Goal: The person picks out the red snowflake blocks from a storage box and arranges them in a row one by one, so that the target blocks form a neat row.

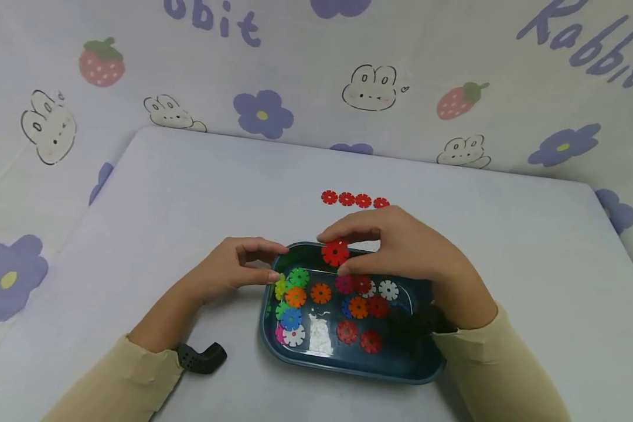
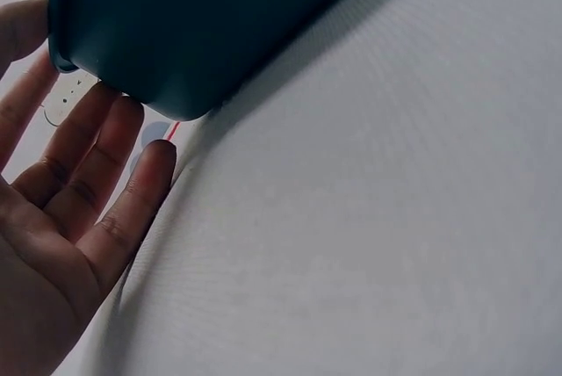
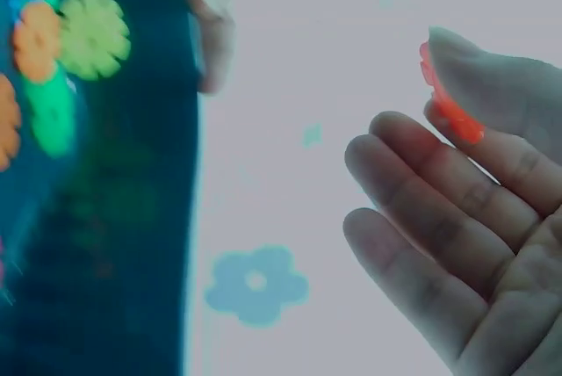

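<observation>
My right hand (image 1: 408, 246) pinches a red snowflake disc (image 1: 334, 252) between thumb and forefinger, above the far side of the dark teal tray (image 1: 316, 364). In the right wrist view the same red disc (image 3: 458, 117) shows nearly edge-on, the other fingers spread apart from it. At the tray's left end, my left hand (image 1: 229, 266) holds the rim near the far corner. Its fingers (image 2: 118, 130) lie along the tray's outer wall in the left wrist view. Several snowflake discs lie inside, among them an orange disc (image 1: 320, 293), a green disc (image 1: 298, 276) and a white disc (image 1: 388, 290).
Beyond the tray, several red discs (image 1: 346, 199) stand in a row on the white tabletop (image 1: 216, 187). A black wrist device (image 1: 203, 357) sticks out from the left sleeve. Behind the table hangs a patterned cloth (image 1: 300, 64).
</observation>
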